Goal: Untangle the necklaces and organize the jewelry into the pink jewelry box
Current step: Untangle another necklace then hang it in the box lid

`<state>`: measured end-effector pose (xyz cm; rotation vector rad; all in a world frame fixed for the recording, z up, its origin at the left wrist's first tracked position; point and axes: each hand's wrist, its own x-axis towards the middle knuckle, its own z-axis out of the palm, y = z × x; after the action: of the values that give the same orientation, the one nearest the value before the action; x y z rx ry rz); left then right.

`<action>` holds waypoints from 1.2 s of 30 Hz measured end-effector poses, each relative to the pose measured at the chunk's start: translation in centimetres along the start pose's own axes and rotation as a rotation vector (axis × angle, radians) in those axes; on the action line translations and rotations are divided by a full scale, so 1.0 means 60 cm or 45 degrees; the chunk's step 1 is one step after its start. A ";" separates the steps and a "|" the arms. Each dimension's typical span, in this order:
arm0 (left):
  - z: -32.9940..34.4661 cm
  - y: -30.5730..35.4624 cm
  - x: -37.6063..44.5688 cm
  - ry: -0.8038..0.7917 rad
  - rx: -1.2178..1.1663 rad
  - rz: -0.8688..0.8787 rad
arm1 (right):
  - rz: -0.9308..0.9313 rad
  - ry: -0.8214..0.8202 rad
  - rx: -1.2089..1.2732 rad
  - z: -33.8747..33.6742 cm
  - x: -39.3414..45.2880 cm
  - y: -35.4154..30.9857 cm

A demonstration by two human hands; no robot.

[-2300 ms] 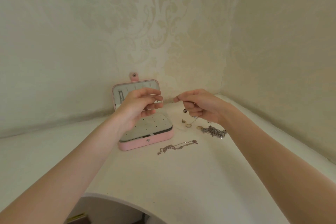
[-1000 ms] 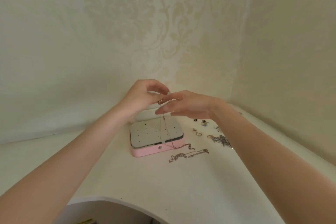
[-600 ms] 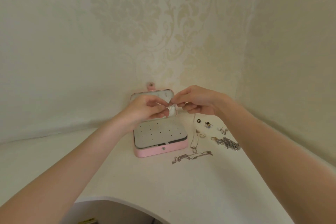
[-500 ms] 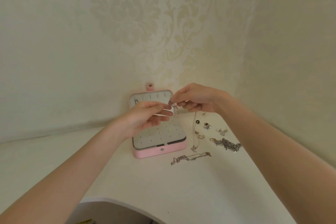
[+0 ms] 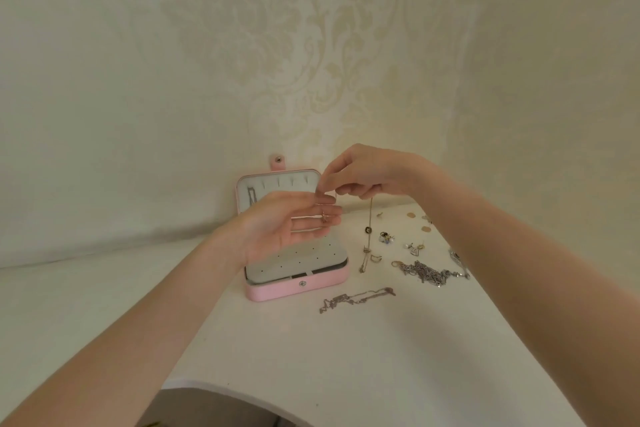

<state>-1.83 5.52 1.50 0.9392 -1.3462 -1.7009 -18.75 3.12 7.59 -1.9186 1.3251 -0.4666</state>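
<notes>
The pink jewelry box [image 5: 298,288] stands open on the white table, its lid [image 5: 277,182] upright against the wall and a grey dotted insert inside. My right hand [image 5: 367,173] pinches one end of a thin necklace [image 5: 370,218] above the box's right side. Its chain hangs down to a small pendant near the table. My left hand [image 5: 287,225] hovers over the box with the fingers stretched out to the right, and the necklace's other end lies across them. A loose silver chain [image 5: 356,298] lies in front of the box.
A tangled heap of silver chains [image 5: 426,272] lies right of the box. Behind it sit small earrings [image 5: 386,237] and gold discs [image 5: 426,229]. Patterned walls close in behind and to the right. The table's curved front edge [image 5: 207,386] is near me.
My hands had met above the box with the thin necklace between them. Now the left hand has spread its fingers and dropped slightly, while the right hand keeps its pinch on the chain.
</notes>
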 end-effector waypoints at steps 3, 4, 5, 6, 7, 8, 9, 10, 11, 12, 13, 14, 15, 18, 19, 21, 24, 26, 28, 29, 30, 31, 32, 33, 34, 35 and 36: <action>-0.005 -0.002 -0.005 -0.008 -0.033 -0.061 | 0.004 -0.020 -0.077 -0.002 0.002 -0.004; -0.006 -0.003 -0.006 -0.003 -0.011 -0.054 | 0.004 -0.028 -0.098 -0.002 0.003 -0.005; -0.009 -0.004 -0.007 0.003 0.015 -0.040 | 0.005 -0.038 -0.112 -0.002 0.004 -0.006; -0.011 -0.005 -0.007 0.009 0.050 -0.023 | 0.008 -0.046 -0.125 -0.001 0.006 -0.007; -0.013 -0.006 -0.006 0.018 0.097 -0.004 | 0.014 -0.052 -0.141 -0.001 0.008 -0.007; -0.016 -0.007 -0.006 0.035 0.153 0.017 | 0.023 -0.053 -0.167 -0.001 0.010 -0.007; -0.019 -0.008 -0.004 0.065 0.211 0.041 | 0.034 -0.049 -0.203 -0.002 0.013 -0.006; -0.023 -0.010 -0.002 0.104 0.262 0.068 | 0.047 -0.038 -0.247 -0.003 0.015 -0.005; -0.029 -0.012 0.000 0.153 0.302 0.097 | 0.063 -0.018 -0.293 -0.005 0.018 -0.005; -0.035 -0.013 0.002 0.204 0.327 0.126 | 0.080 0.015 -0.338 -0.007 0.021 -0.004; -0.041 -0.015 0.005 0.254 0.339 0.150 | 0.094 0.058 -0.381 -0.010 0.025 -0.003; -0.048 -0.017 0.008 0.297 0.344 0.166 | 0.106 0.105 -0.423 -0.012 0.030 -0.003; -0.055 -0.019 0.010 0.331 0.349 0.176 | 0.116 0.145 -0.461 -0.015 0.035 -0.003; -0.073 -0.023 0.016 0.392 0.389 0.224 | 0.139 0.203 -0.603 -0.019 0.053 -0.011; -0.077 -0.024 0.019 0.418 0.419 0.246 | 0.148 0.209 -0.646 -0.021 0.060 -0.017; -0.091 -0.025 0.026 0.495 0.501 0.287 | 0.152 0.208 -0.702 -0.028 0.073 -0.032; -0.117 -0.030 0.036 0.642 0.697 0.367 | 0.081 0.255 -0.790 -0.038 0.093 -0.063; -0.131 -0.033 0.039 0.741 0.893 0.410 | -0.007 0.326 -0.835 -0.039 0.109 -0.085; -0.140 -0.035 0.042 0.829 1.015 0.450 | -0.089 0.384 -0.843 -0.035 0.127 -0.102; -0.143 -0.036 0.045 0.856 1.046 0.466 | -0.124 0.404 -0.835 -0.031 0.137 -0.108; -0.146 -0.036 0.047 0.872 1.077 0.473 | -0.155 0.420 -0.825 -0.026 0.147 -0.112; -0.149 -0.036 0.051 0.879 1.117 0.466 | -0.182 0.434 -0.817 -0.022 0.157 -0.114; -0.151 -0.036 0.054 0.881 1.169 0.448 | -0.204 0.444 -0.811 -0.018 0.166 -0.115; -0.154 -0.037 0.059 0.885 1.235 0.425 | -0.220 0.449 -0.802 -0.015 0.173 -0.116; -0.155 -0.039 0.064 0.897 1.311 0.406 | -0.231 0.449 -0.791 -0.011 0.180 -0.116; -0.156 -0.041 0.069 0.915 1.376 0.390 | -0.238 0.449 -0.779 -0.008 0.186 -0.116; -0.156 -0.043 0.074 0.933 1.408 0.376 | -0.244 0.447 -0.769 -0.006 0.192 -0.116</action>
<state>4.23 -2.01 -3.08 1.6211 -1.7190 -0.1841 -9.93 -6.16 11.72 -2.5643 1.6467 -0.5615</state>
